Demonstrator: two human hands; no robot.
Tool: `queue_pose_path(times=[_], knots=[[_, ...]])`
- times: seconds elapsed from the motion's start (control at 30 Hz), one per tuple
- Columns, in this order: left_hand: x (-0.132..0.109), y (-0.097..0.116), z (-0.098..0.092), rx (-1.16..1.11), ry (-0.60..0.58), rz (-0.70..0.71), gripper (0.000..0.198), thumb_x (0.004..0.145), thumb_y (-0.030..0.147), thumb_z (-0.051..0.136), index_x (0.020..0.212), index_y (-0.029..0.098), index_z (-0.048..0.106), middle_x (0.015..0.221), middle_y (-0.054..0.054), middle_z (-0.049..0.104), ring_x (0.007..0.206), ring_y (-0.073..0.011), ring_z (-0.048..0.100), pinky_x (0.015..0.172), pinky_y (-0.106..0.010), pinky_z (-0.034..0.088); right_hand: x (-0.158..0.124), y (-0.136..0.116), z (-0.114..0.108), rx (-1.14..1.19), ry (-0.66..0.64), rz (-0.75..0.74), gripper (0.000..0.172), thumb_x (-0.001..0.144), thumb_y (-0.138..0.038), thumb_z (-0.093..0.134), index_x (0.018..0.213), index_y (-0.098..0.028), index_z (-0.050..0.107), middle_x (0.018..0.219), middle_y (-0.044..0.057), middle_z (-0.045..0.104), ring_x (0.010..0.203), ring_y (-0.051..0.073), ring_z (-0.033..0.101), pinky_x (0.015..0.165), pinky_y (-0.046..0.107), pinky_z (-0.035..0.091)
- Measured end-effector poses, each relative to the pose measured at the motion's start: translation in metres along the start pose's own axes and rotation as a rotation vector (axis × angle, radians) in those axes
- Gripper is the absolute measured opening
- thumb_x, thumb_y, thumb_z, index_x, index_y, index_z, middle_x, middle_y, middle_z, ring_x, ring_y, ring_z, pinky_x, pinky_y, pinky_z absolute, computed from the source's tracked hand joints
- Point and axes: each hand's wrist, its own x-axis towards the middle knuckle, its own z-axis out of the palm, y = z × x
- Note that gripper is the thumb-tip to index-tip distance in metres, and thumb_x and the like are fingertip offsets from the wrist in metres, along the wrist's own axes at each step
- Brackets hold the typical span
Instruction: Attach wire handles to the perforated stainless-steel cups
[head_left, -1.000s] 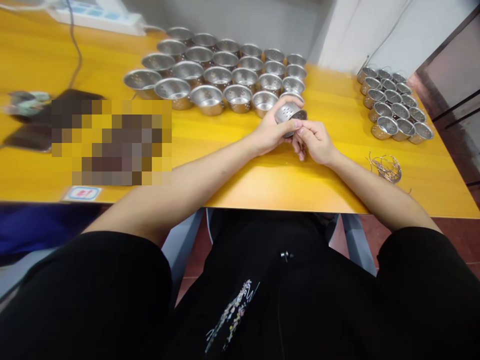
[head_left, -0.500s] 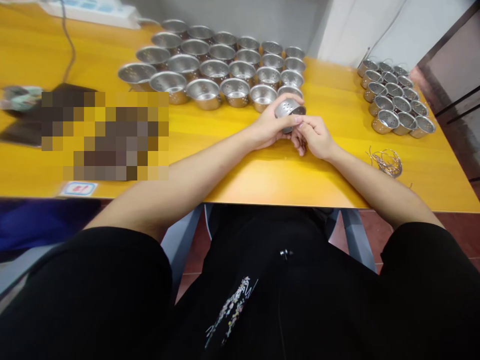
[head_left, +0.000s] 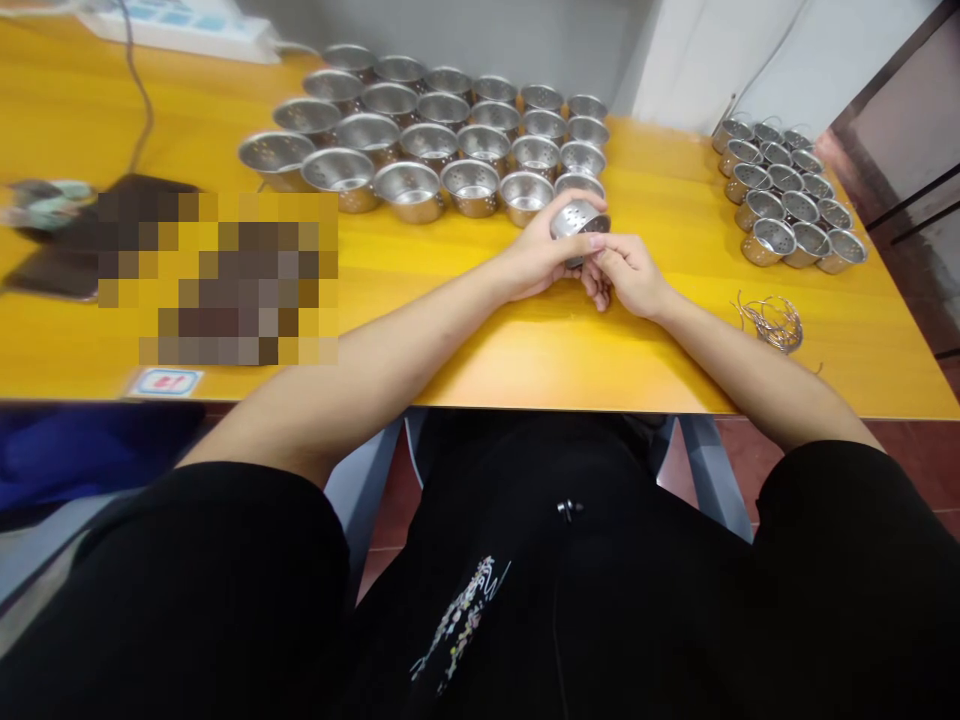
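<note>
My left hand (head_left: 541, 245) is wrapped round a small perforated metal cup (head_left: 577, 217), which is tilted on its side above the yellow table. Its thumb lies along the cup near the rim. At that rim my right hand (head_left: 628, 272) is closed in a pinch, its thumb and forefinger meeting the left thumb tip. Whatever sits between the right fingertips is hidden. Just behind the hands stand rows of similar cups (head_left: 470, 188) with their mouths up. Right of my right forearm lies a loose heap of bent wire handles (head_left: 777, 324).
More perforated cups (head_left: 810, 242), with thin wire handles across them, stand grouped at the table's right side. A white power strip (head_left: 187, 32) and its cable lie at the back left. Dark and blurred-out items and a small label card (head_left: 166, 382) are on the left.
The view has shifted very slightly. Both hands and the cup keep nearly the same place and grip.
</note>
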Motion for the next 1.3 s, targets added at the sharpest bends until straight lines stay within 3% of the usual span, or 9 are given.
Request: queue_pose_path(times=[0.27, 0.53, 0.7, 0.83, 0.97, 1.13, 1.2, 1.3], knots=[[0.002, -0.004, -0.005, 0.002, -0.043, -0.004, 0.096, 0.070, 0.059, 0.127, 0.142, 0.028, 0.072, 0.102, 0.000, 0.082, 0.066, -0.0174, 0.080, 0.068, -0.033, 0.065, 0.000, 0.000, -0.002, -0.012, -0.008, 0.030, 0.090, 0.107, -0.110, 0.077, 0.078, -0.027, 0.061, 0.063, -0.002, 0.071, 0.043, 0.012, 0.062, 0.044, 0.022, 0.052], [0.002, 0.002, -0.002, -0.007, -0.069, -0.025, 0.102, 0.068, 0.057, 0.128, 0.145, 0.028, 0.067, 0.095, 0.004, 0.084, 0.066, -0.0211, 0.084, 0.072, -0.036, 0.068, 0.000, 0.004, -0.011, 0.044, 0.049, 0.098, 0.087, 0.099, -0.107, 0.087, 0.080, -0.030, 0.054, 0.065, -0.003, 0.070, 0.044, 0.013, 0.059, 0.041, 0.025, 0.047], [0.004, 0.002, -0.006, -0.001, -0.079, -0.017, 0.102, 0.068, 0.053, 0.129, 0.146, 0.029, 0.069, 0.100, 0.005, 0.086, 0.076, -0.0200, 0.087, 0.084, -0.040, 0.073, 0.003, 0.018, -0.018, 0.028, 0.082, 0.061, 0.082, 0.107, -0.104, 0.081, 0.085, -0.031, 0.050, 0.068, -0.003, 0.066, 0.046, 0.013, 0.056, 0.042, 0.028, 0.046], [0.005, -0.002, -0.007, 0.029, -0.065, 0.008, 0.108, 0.063, 0.058, 0.133, 0.146, 0.028, 0.070, 0.101, 0.004, 0.085, 0.080, -0.0178, 0.085, 0.082, -0.035, 0.071, 0.004, 0.027, -0.021, -0.041, 0.192, -0.006, 0.079, 0.113, -0.102, 0.076, 0.092, -0.029, 0.054, 0.073, -0.003, 0.060, 0.051, 0.014, 0.056, 0.045, 0.029, 0.047], [0.008, -0.004, -0.008, 0.048, -0.046, 0.015, 0.110, 0.064, 0.047, 0.131, 0.152, 0.030, 0.068, 0.111, 0.002, 0.085, 0.086, -0.0195, 0.087, 0.083, -0.034, 0.070, 0.004, 0.030, -0.021, -0.090, 0.270, -0.069, 0.072, 0.120, -0.096, 0.075, 0.099, -0.027, 0.061, 0.075, -0.004, 0.055, 0.051, 0.013, 0.055, 0.048, 0.026, 0.046], [0.012, -0.003, -0.011, 0.089, -0.059, 0.050, 0.119, 0.054, 0.019, 0.123, 0.159, 0.028, 0.069, 0.134, -0.006, 0.083, 0.098, -0.0220, 0.086, 0.086, -0.034, 0.071, 0.008, 0.036, -0.024, -0.114, 0.359, -0.142, 0.068, 0.122, -0.094, 0.074, 0.113, -0.028, 0.067, 0.094, -0.003, 0.068, 0.050, 0.007, 0.053, 0.045, 0.023, 0.040], [0.011, -0.004, -0.009, 0.107, -0.029, 0.075, 0.116, 0.053, 0.020, 0.125, 0.156, 0.028, 0.072, 0.150, -0.011, 0.081, 0.107, -0.0246, 0.087, 0.085, -0.033, 0.072, 0.012, 0.040, -0.028, -0.104, 0.407, -0.178, 0.066, 0.120, -0.094, 0.079, 0.121, -0.028, 0.069, 0.107, -0.002, 0.073, 0.049, 0.004, 0.051, 0.044, 0.023, 0.039], [0.009, -0.006, -0.006, 0.128, 0.031, 0.113, 0.112, 0.055, 0.036, 0.131, 0.151, 0.028, 0.074, 0.159, -0.014, 0.079, 0.121, -0.0309, 0.087, 0.084, -0.032, 0.074, 0.016, 0.047, -0.034, -0.126, 0.471, -0.224, 0.065, 0.118, -0.092, 0.083, 0.125, -0.029, 0.072, 0.119, 0.000, 0.077, 0.051, 0.002, 0.050, 0.046, 0.024, 0.044]])
